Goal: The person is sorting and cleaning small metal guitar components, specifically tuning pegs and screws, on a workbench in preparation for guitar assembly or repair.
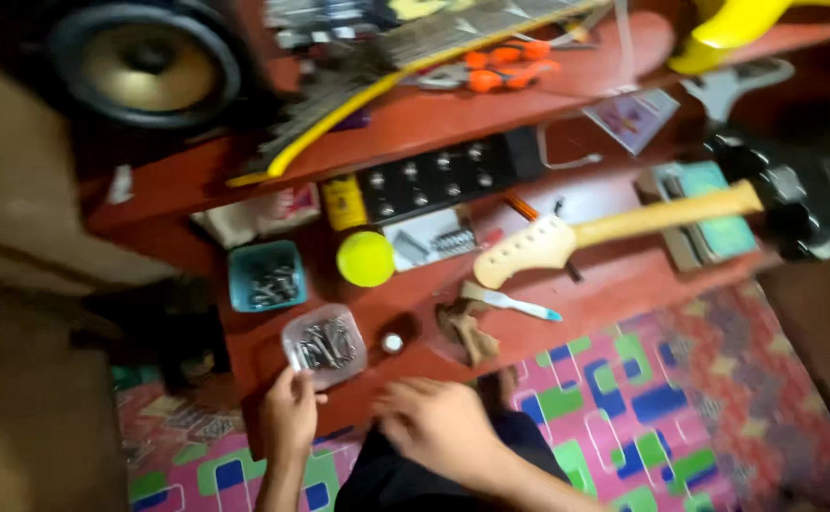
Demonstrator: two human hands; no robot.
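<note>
My left hand (289, 414) rests at the near edge of the red workbench (614, 284), its fingers touching the front of a clear plastic tub of metal screws (324, 345). Whether it pinches something small is too blurred to tell. My right hand (437, 420) lies palm down at the bench edge with fingers spread, holding nothing I can see. A small round metal part (392, 342) sits just beyond it. A pale wooden guitar neck (614, 228) lies across the bench to the right, joined to a black guitar body (813, 180).
A teal tub of screws (266, 276), a yellow round lid (365, 258), a black tuner strip (438, 175), a small brush (510, 303) and a brown rag (467, 332) lie on the bench. A speaker (149, 66) stands back left. A patterned mat (642, 417) covers the floor.
</note>
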